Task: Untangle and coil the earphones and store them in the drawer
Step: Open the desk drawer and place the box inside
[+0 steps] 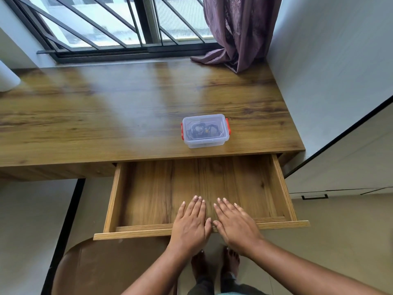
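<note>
Right now both hands are side by side at the near edge of the open drawer point(161, 188). The left hand point(191, 222) and the right hand point(236, 224) are palm-down, with the fingers straight and close together, gripping nothing. Their thumbs nearly meet over the drawer's front board, and the fingertips reach out above its wooden floor. Whether the palms rest on that board or float just above it, I cannot tell.

The drawer is pulled out towards the person from under the right part of the wooden worktop point(106, 116).

The earphones point(198, 132) show as a dark tangle of cable inside a small clear plastic box point(214, 120). The box has its lid on and a red clip at its left and right ends. It stands on the worktop close to the near edge, just beyond the far side of the drawer, and well apart from both hands.

Along the far side runs a barred window point(106, 24). A purple curtain point(240, 33) hangs at its right end, and its hem is bunched on the far right corner of the worktop. A white rounded object point(7, 77) sits at the far left and is cut off by the edge of view.

Near left, lower than the drawer, is the brown rounded seat of a chair point(106, 267). The person's bare feet point(212, 265) stand on the floor beneath the hands. On the right is a pale cabinet point(340, 167) with a small black handle.
</note>
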Available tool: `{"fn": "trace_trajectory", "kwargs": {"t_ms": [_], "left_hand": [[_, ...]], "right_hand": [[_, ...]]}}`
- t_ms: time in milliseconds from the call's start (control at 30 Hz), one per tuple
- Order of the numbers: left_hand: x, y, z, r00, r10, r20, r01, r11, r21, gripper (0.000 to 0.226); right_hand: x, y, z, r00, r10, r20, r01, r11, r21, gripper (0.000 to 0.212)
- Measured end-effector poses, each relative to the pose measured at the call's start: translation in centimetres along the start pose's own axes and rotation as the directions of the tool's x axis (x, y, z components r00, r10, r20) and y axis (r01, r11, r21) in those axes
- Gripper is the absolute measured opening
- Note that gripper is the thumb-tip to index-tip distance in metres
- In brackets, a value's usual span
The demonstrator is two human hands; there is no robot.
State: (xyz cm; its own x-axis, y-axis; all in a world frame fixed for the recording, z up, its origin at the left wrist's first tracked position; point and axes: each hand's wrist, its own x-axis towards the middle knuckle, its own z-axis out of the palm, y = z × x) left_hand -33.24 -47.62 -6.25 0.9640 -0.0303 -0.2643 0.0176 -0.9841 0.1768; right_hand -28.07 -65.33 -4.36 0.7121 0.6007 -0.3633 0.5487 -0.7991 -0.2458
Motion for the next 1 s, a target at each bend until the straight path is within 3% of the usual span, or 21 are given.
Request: {"fn": "trace_trajectory", "kwargs": {"t_ms": [367,467,533,600,767,900,1000], "left_hand": [[-1.3,0.4,-0.1,1.000,-0.001,-0.016,0.000,0.997,-0.074,0.071],[0.7,0.4,-2.8,0.985,-0.071,-0.156,0.041,0.981,-0.189,0.071],[3.4,0.5,-5.7,0.928,-0.156,-0.338,0.053,0.954,-0.295,0.069],[6.5,0.5,-8.8,0.864,-0.266,-0.428,0.091,0.918,-0.387,0.070],[13.9,-1.1,-14.1,0.855,-0.403,-0.325,0.165,0.807,-0.567,0.079],[16.9,-2.5,-15.1,0.865,-0.463,-0.193,0.245,0.726,-0.643,0.080],[17.4,-2.8,-15.0,0.877,-0.447,-0.174,0.199,0.670,-0.715,0.079]], "right_hand": [[-1.2,-0.6,-0.3,1.000,0.002,0.023,-0.003,0.999,0.033,0.077],[0.5,-0.6,-2.6,0.989,0.063,-0.134,-0.045,0.990,0.131,0.076],[3.1,-0.3,-5.1,0.944,0.114,-0.310,-0.059,0.982,0.180,0.075],[6.3,0.1,-7.9,0.885,0.176,-0.431,-0.078,0.969,0.235,0.074],[13.3,1.6,-13.7,0.855,0.286,-0.433,-0.140,0.931,0.338,0.078],[15.8,2.9,-15.8,0.880,0.373,-0.295,-0.216,0.866,0.452,0.083],[16.1,3.5,-15.9,0.904,0.354,-0.242,-0.205,0.852,0.481,0.083]]}}
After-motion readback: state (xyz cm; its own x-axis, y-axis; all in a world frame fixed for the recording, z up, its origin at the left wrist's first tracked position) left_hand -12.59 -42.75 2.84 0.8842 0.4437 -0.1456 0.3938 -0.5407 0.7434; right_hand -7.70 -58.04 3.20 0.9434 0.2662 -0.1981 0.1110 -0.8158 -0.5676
